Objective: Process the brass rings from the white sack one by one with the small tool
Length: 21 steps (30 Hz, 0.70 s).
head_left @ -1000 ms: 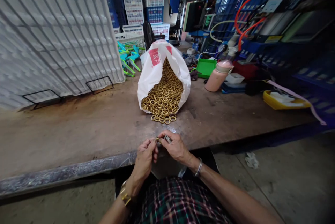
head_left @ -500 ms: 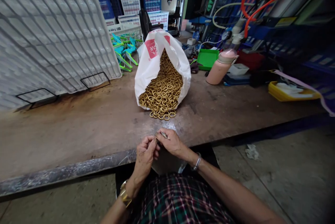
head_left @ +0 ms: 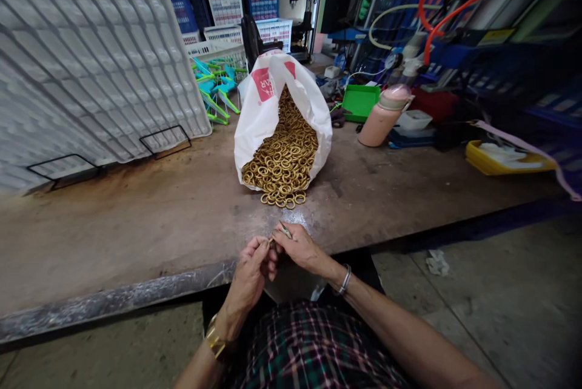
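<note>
Both hands meet at the near edge of the worn brown metal desk (head_left: 136, 219). The left hand (head_left: 250, 271) pinches its thumb and forefinger shut on something too small to make out, and the right hand (head_left: 297, 246) closes on a small silvery metal piece (head_left: 285, 230) that pokes up between its fingertips; the two grips touch at that piece. Judging by this, fine fitting work is in hand, and it goes best with both wrists braced low near the desk edge and the pinch kept light, so the piece neither twists nor slips to the floor below.

Just beyond the hands, a few loose gold-coloured metal rings (head_left: 282, 199) spill from the mouth of a white plastic bag with red print (head_left: 264, 110), lying open and full of them. Well to the right stand a pink plastic bottle (head_left: 384, 116) and a yellow tray (head_left: 500, 165).
</note>
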Each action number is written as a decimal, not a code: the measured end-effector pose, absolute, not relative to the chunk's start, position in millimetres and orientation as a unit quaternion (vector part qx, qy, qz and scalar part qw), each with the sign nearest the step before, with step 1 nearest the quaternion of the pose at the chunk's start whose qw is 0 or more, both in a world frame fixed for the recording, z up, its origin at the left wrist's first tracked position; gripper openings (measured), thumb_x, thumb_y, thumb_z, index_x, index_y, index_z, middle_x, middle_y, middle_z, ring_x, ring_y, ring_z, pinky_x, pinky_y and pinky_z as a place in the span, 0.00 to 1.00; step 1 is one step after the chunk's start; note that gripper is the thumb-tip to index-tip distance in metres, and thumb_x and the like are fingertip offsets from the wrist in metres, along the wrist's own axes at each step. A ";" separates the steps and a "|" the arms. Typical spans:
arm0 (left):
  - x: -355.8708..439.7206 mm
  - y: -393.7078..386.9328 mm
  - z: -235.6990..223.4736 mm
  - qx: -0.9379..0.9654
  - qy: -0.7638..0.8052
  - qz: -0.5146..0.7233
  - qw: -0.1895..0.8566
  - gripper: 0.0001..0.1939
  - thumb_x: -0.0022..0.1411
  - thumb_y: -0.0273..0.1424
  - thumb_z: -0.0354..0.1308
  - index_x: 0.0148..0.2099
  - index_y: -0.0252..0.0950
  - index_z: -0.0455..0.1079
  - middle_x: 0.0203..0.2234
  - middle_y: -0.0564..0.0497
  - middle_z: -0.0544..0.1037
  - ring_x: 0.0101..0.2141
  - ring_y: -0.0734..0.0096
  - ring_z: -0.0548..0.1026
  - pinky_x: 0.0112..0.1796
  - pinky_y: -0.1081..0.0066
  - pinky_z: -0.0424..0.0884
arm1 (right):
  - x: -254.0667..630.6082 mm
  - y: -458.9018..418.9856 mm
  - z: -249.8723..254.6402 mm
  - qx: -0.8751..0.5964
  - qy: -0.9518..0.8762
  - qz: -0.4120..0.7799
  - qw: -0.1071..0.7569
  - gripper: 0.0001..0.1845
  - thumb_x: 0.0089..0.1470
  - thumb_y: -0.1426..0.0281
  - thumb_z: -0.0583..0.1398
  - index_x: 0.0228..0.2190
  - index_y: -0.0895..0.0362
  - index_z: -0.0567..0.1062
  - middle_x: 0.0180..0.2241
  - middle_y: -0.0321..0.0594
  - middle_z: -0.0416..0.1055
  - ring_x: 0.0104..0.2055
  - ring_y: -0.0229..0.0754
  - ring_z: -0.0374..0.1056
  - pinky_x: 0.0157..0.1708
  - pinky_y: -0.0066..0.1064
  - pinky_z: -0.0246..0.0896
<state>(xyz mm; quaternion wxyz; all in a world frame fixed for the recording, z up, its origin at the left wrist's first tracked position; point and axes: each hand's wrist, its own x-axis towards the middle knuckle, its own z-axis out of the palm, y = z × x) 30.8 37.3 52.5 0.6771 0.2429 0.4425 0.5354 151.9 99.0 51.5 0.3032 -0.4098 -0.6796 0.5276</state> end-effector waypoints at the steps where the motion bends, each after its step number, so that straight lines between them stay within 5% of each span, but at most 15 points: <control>1: 30.7 36.8 52.2 0.240 0.439 0.538 0.678 0.15 0.54 0.41 0.58 0.31 0.34 0.61 0.21 0.56 0.67 0.17 0.82 0.62 0.17 0.80 0.57 | 151.7 98.9 52.8 -0.411 -0.679 0.528 0.302 0.15 0.54 0.68 0.50 0.18 0.58 0.63 0.17 0.30 0.61 0.21 0.31 0.56 0.24 0.22 0.51; 8: 30.5 34.7 53.6 0.251 0.418 0.550 0.678 0.14 0.54 0.40 0.58 0.30 0.35 0.61 0.22 0.55 0.68 0.18 0.82 0.62 0.19 0.79 0.58 | 150.6 99.3 54.4 -0.408 -0.664 0.548 0.303 0.13 0.54 0.69 0.49 0.21 0.58 0.66 0.17 0.31 0.62 0.20 0.31 0.58 0.23 0.22 0.51; 12: 29.4 34.4 53.6 0.252 0.420 0.563 0.666 0.14 0.53 0.39 0.59 0.31 0.36 0.61 0.21 0.56 0.68 0.19 0.80 0.63 0.19 0.78 0.59 | 151.7 97.1 48.6 -0.455 -0.710 0.451 0.292 0.10 0.53 0.71 0.49 0.30 0.58 0.70 0.19 0.32 0.64 0.22 0.33 0.60 0.24 0.23 0.51; 21: 25.6 33.6 49.1 0.290 0.460 0.549 0.635 0.15 0.53 0.42 0.58 0.32 0.36 0.61 0.21 0.55 0.68 0.19 0.80 0.64 0.21 0.78 0.60 | 154.5 86.3 53.1 -0.425 -0.849 0.275 0.153 0.11 0.44 0.79 0.51 0.29 0.56 0.69 0.24 0.35 0.68 0.25 0.36 0.61 0.27 0.25 0.47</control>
